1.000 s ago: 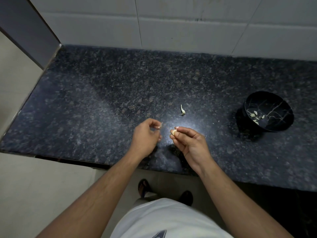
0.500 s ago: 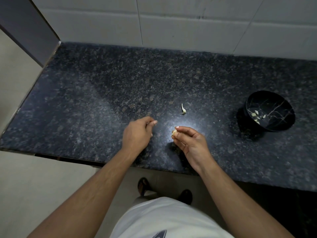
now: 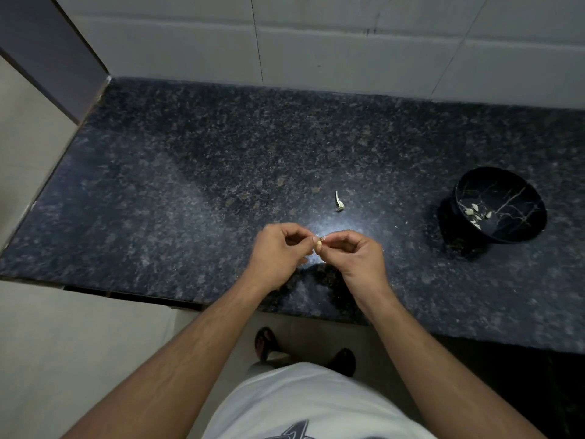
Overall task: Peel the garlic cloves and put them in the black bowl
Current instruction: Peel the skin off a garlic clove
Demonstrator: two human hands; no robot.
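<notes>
I hold both my hands together above the front part of the dark granite counter (image 3: 196, 185). Between them is one garlic clove (image 3: 318, 245), pale and small. My left hand (image 3: 278, 255) has its fingers curled and its thumb and first finger pinch the clove from the left side. My right hand (image 3: 357, 255) is curled too, and its fingertips (image 3: 330, 239) pinch the top end of the same clove, so the two hands touch it at the same time. If skin is on the clove I cannot tell, it is too small to see.

A little behind my hands, on the counter, lies one thin white piece of garlic skin (image 3: 339, 201), apart from everything else. The black bowl (image 3: 501, 205) stands to the right, well apart from my hands, near the right part of the counter. It has light vein lines inside, and a few small pale pieces (image 3: 474, 212) lie at its bottom.

Behind the counter is a wall of white tiles (image 3: 348, 42). Below, I see my white shirt (image 3: 304, 403) and my feet in dark sandals (image 3: 266, 342) on the floor
</notes>
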